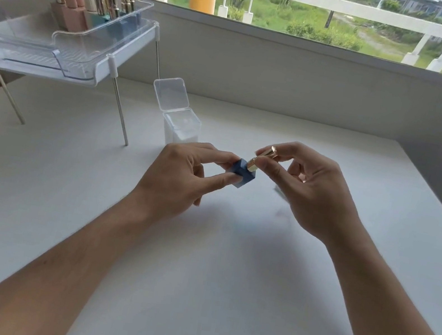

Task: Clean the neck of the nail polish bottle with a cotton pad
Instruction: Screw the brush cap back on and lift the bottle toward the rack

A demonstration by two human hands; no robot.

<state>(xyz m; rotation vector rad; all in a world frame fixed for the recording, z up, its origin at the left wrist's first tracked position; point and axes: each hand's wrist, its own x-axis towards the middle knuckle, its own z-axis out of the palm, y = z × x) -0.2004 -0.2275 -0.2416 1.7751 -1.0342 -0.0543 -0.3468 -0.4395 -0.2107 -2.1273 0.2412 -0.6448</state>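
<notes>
A blue, cube-shaped nail polish bottle (pixel 242 174) is held tilted above the white table, its gold cap (pixel 263 156) pointing up and to the right. My left hand (pixel 182 178) pinches the blue body between thumb and fingers. My right hand (pixel 307 188) grips the gold cap with thumb and forefinger. The cap sits on the bottle, so the neck is hidden. A clear plastic box (pixel 181 127) of white cotton pads stands just behind my hands with its lid flipped open. No pad is in either hand.
A white raised shelf (pixel 107 70) on thin metal legs stands at the far left, carrying a clear tray (pixel 88 40) with several more nail polish bottles (pixel 95 0). A grey wall and a window run along the table's far side. The table's right edge (pixel 437 205) slants away.
</notes>
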